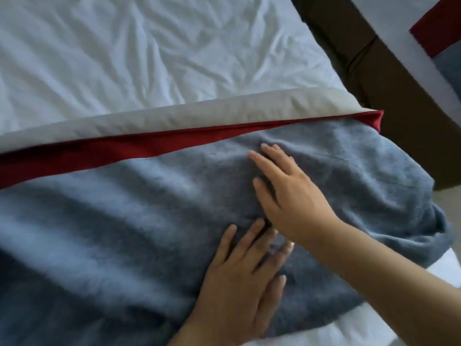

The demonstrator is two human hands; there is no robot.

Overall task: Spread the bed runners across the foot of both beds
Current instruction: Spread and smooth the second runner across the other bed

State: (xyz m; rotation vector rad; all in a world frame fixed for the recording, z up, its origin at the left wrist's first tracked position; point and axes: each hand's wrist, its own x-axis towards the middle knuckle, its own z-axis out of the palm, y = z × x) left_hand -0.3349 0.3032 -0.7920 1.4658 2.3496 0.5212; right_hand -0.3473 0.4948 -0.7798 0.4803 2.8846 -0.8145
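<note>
Now left hand (239,283) and right hand (291,196) rest flat, fingers (262,163) straight, on the bed runner (124,221).

The sheet (124,58) is plain white. The runner (124,233) is mostly a plain blue-grey. A dark red band (124,148) runs along its far edge, and past that is a pale grey strip (174,116). The gap (374,83) between the beds is dark brown. A bit of floor (446,203) is tan. The other bed (389,13) is white too. Its runner (436,33) is blurry, but it looks red and blue-grey as well.
</note>
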